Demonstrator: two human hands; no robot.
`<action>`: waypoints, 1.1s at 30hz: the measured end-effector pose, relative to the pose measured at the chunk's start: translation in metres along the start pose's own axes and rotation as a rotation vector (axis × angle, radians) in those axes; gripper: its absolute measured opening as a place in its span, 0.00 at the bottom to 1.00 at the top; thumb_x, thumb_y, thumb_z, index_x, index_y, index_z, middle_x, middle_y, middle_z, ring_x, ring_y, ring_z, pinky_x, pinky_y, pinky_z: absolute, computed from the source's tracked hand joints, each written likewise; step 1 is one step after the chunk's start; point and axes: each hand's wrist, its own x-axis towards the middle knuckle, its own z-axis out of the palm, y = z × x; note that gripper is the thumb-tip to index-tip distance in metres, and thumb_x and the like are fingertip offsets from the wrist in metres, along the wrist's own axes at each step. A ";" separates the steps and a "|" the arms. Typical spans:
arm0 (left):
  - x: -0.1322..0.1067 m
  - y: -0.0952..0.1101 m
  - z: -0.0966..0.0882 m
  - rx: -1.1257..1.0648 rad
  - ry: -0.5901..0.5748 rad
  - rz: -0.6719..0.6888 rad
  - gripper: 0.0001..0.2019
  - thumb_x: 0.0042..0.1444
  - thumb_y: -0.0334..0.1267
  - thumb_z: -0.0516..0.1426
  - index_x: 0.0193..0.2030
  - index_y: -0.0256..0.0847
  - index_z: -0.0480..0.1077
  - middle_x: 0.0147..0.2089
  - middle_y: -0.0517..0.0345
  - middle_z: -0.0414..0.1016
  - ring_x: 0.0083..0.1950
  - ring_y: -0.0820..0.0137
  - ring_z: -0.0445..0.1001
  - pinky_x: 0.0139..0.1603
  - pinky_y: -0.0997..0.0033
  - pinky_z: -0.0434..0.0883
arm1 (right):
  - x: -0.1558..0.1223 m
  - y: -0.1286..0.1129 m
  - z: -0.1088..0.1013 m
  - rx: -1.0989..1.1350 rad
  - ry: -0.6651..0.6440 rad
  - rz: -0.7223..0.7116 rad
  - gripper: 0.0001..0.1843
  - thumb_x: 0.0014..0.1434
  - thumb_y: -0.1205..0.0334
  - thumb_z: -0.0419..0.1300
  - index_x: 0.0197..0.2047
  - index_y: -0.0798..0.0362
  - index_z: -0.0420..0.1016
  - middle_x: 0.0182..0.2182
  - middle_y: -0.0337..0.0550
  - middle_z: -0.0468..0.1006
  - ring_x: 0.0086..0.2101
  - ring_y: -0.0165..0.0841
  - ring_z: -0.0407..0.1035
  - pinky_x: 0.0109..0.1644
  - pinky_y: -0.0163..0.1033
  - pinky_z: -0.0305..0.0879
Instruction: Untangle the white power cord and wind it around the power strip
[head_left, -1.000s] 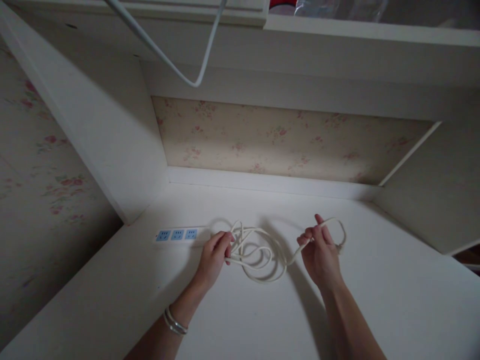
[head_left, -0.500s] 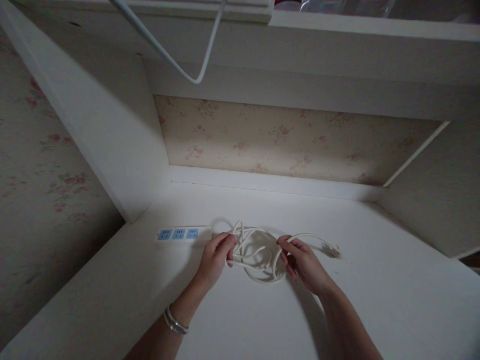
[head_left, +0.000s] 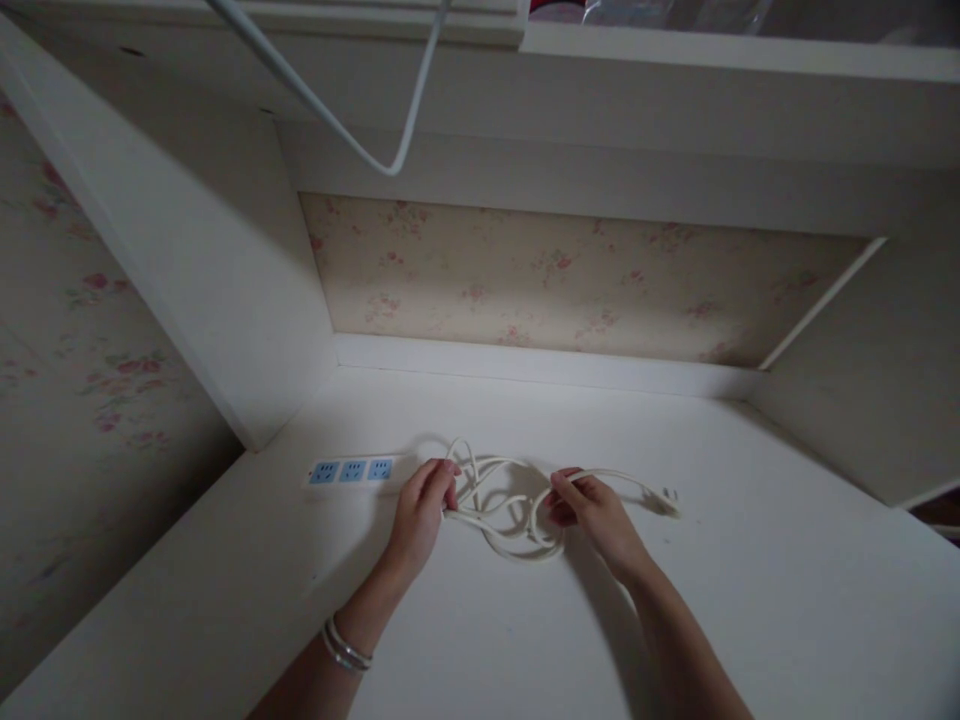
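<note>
Loose loops of a white power cord (head_left: 517, 556) spread between my two hands, just above the white desktop. My left hand (head_left: 424, 500) is closed on the bundle's left side. Thumb and fingers of my right hand (head_left: 589, 505) pinch the cord at the right side of the loops. From there the cord arcs rightward to its plug (head_left: 667, 503), whose prongs show at the end. Left of my left hand lies a white power strip (head_left: 351, 470) with blue sockets, its right end partly behind that hand.
The white desktop (head_left: 480, 640) is bounded by a left side panel (head_left: 247, 300), a right panel (head_left: 847, 400) and a flowered back wall (head_left: 480, 270). Overhead, a shelf (head_left: 675, 110) crosses the view, and a pale bent cable (head_left: 390, 168) hangs before it.
My left hand has moved slightly left with its part of the cord. My right hand's fingers have closed in more around the cord. The view has shifted a little.
</note>
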 end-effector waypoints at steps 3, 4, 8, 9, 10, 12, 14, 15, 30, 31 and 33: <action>0.002 -0.004 0.001 0.015 0.040 0.017 0.14 0.60 0.49 0.51 0.33 0.40 0.66 0.23 0.65 0.64 0.26 0.74 0.65 0.30 0.75 0.63 | 0.002 0.002 0.004 -0.100 -0.009 -0.042 0.22 0.54 0.41 0.60 0.27 0.55 0.73 0.24 0.42 0.76 0.21 0.30 0.67 0.27 0.36 0.61; 0.003 -0.005 0.000 0.028 0.081 0.025 0.13 0.60 0.49 0.52 0.35 0.41 0.65 0.25 0.65 0.64 0.27 0.74 0.65 0.30 0.75 0.63 | 0.001 0.001 0.005 -0.092 -0.020 -0.048 0.23 0.54 0.41 0.60 0.27 0.55 0.73 0.23 0.42 0.75 0.21 0.29 0.65 0.26 0.36 0.60; 0.000 -0.005 -0.005 0.181 0.323 0.218 0.08 0.59 0.44 0.54 0.37 0.42 0.62 0.32 0.62 0.64 0.34 0.71 0.65 0.37 0.73 0.65 | 0.000 -0.004 0.008 0.062 0.017 -0.029 0.21 0.50 0.44 0.65 0.28 0.55 0.72 0.21 0.40 0.73 0.21 0.29 0.63 0.25 0.36 0.58; -0.003 -0.004 -0.006 0.245 0.352 0.317 0.07 0.58 0.42 0.55 0.36 0.42 0.62 0.34 0.60 0.63 0.36 0.70 0.65 0.40 0.71 0.65 | -0.001 -0.005 0.008 0.098 0.031 -0.017 0.20 0.49 0.44 0.66 0.27 0.55 0.72 0.21 0.39 0.72 0.20 0.29 0.63 0.25 0.35 0.58; -0.007 -0.002 -0.007 0.318 0.348 0.428 0.07 0.57 0.40 0.56 0.35 0.42 0.61 0.34 0.60 0.63 0.37 0.69 0.66 0.42 0.69 0.66 | -0.001 -0.006 0.008 0.132 0.042 -0.008 0.20 0.49 0.44 0.66 0.26 0.55 0.71 0.20 0.39 0.71 0.20 0.29 0.63 0.25 0.35 0.57; -0.019 0.001 -0.006 0.473 0.243 0.659 0.07 0.53 0.35 0.58 0.34 0.42 0.62 0.34 0.58 0.64 0.38 0.68 0.66 0.43 0.66 0.66 | 0.000 -0.006 0.008 0.196 0.055 -0.004 0.20 0.50 0.44 0.65 0.27 0.54 0.71 0.21 0.39 0.71 0.20 0.29 0.62 0.24 0.35 0.57; -0.034 0.003 0.001 0.604 0.039 0.847 0.06 0.52 0.32 0.59 0.34 0.42 0.64 0.33 0.57 0.66 0.37 0.67 0.67 0.42 0.64 0.67 | 0.001 -0.006 0.009 0.244 0.068 -0.009 0.20 0.51 0.44 0.64 0.28 0.54 0.71 0.21 0.39 0.70 0.20 0.28 0.62 0.24 0.34 0.56; -0.040 0.004 0.007 0.659 -0.070 0.903 0.05 0.52 0.32 0.58 0.34 0.43 0.66 0.33 0.56 0.67 0.37 0.67 0.68 0.42 0.63 0.68 | 0.002 -0.005 0.009 0.255 0.075 -0.014 0.20 0.51 0.44 0.64 0.29 0.54 0.71 0.21 0.38 0.70 0.20 0.28 0.61 0.24 0.34 0.56; -0.052 -0.021 0.053 1.181 -0.493 0.606 0.05 0.58 0.30 0.55 0.40 0.38 0.72 0.44 0.53 0.71 0.47 0.60 0.70 0.45 0.59 0.74 | 0.003 -0.004 0.019 0.155 -0.002 -0.027 0.22 0.51 0.43 0.64 0.23 0.55 0.71 0.17 0.36 0.67 0.19 0.26 0.58 0.23 0.34 0.53; -0.051 -0.022 0.052 1.187 -0.474 0.598 0.04 0.57 0.30 0.56 0.39 0.37 0.72 0.45 0.52 0.71 0.48 0.60 0.70 0.44 0.59 0.75 | 0.002 -0.005 0.019 0.202 -0.009 -0.014 0.21 0.52 0.44 0.64 0.26 0.55 0.72 0.18 0.36 0.67 0.19 0.26 0.58 0.23 0.34 0.52; -0.049 -0.021 0.050 1.180 -0.443 0.596 0.04 0.57 0.31 0.57 0.39 0.38 0.72 0.48 0.51 0.70 0.49 0.59 0.70 0.45 0.59 0.75 | 0.001 -0.009 0.018 0.337 -0.022 0.019 0.18 0.53 0.46 0.63 0.35 0.53 0.74 0.21 0.34 0.69 0.18 0.25 0.59 0.21 0.33 0.53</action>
